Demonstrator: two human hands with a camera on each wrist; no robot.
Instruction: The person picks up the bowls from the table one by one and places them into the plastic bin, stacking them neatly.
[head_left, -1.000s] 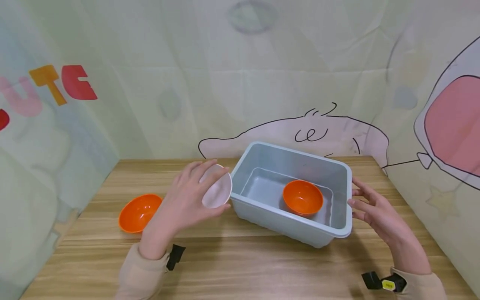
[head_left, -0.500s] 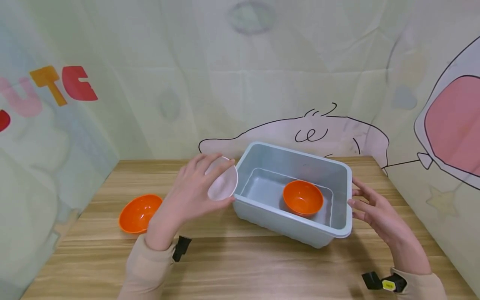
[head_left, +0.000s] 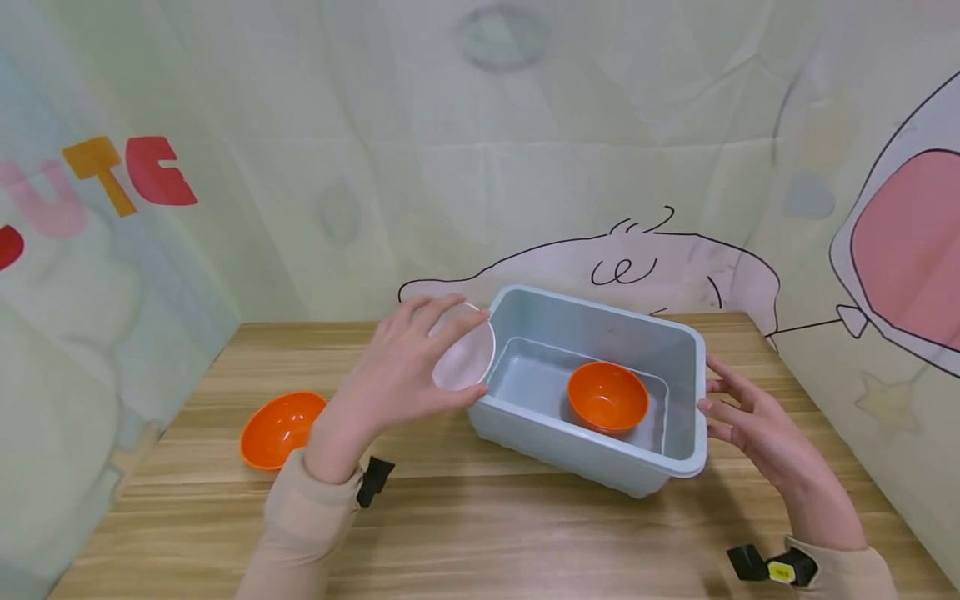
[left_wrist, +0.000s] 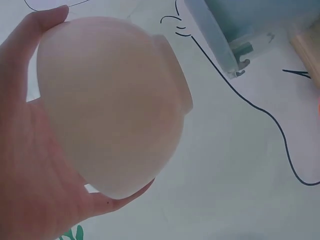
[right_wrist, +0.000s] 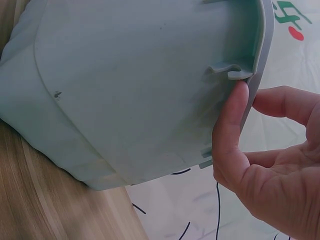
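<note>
In the head view my left hand (head_left: 401,367) holds a white bowl (head_left: 467,354) tipped on its side, its mouth facing right. Thumb and fingers spread around the bowl's wall, and its rounded outside and foot ring fill much of the left wrist view (left_wrist: 115,110). It is by the left rim of a light blue-grey plastic bin (head_left: 577,446). An orange bowl (head_left: 607,398) sits upright inside the bin, toward the right. My right hand (head_left: 765,433) holds the bin's right edge, bent fingers and thumb at the lip, seen closer in the right wrist view (right_wrist: 275,155).
A second orange bowl (head_left: 281,429) lies on the wooden table (head_left: 480,542) at the left, partly hidden by my left forearm. A printed curtain (head_left: 337,167) hangs behind the table and along both sides.
My left hand has moved right and slightly up with the white bowl, bringing it to the bin's left rim. The right hand, the bin and both orange bowls stay in place.
</note>
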